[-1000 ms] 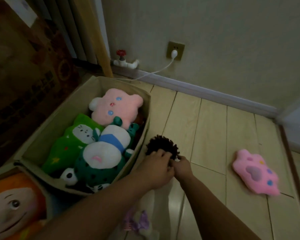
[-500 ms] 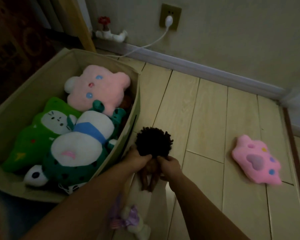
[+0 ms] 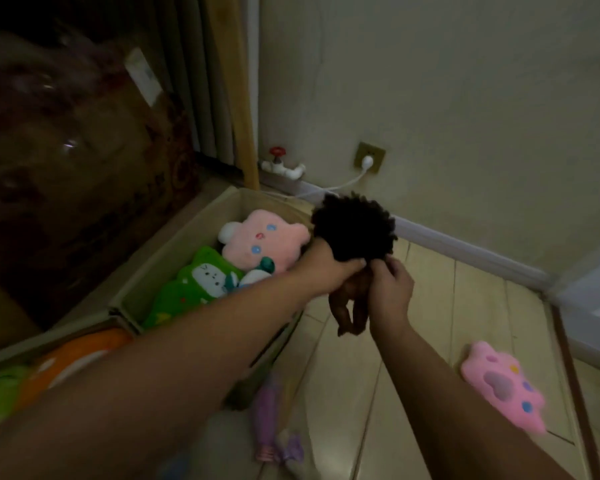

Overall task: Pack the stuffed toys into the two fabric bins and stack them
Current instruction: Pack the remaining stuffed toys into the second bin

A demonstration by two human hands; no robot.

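I have my left hand [image 3: 329, 268] wrapped round the neck of a dark doll [image 3: 352, 233], just under its frizzy black hair, and my right hand [image 3: 390, 289] pinching it from the other side, so both are clamped on the doll with its legs dangling between my wrists. It hangs in the air above the near right corner of the beige fabric bin [image 3: 142, 282], over the bin's right rim and the floor [image 3: 430, 323] beside it. Inside the bin, a pink plush [image 3: 262, 239] lies at the far end, a green plush [image 3: 191, 289] just in front of it, and a white and teal toy is partly hidden by my left forearm. There is open wooden floor to the right of the bin. A pink paw cushion [image 3: 503, 386] lies well apart on the right, near the skirting. A purple toy [image 3: 274, 427] rests on the floor below my arms, against the bin's side. An orange plush [image 3: 73, 355] sits at lower left, in what may be a second bin. Behind the bin are a wall socket [image 3: 369, 157] with a white cable, and a red-handled valve [image 3: 278, 152].
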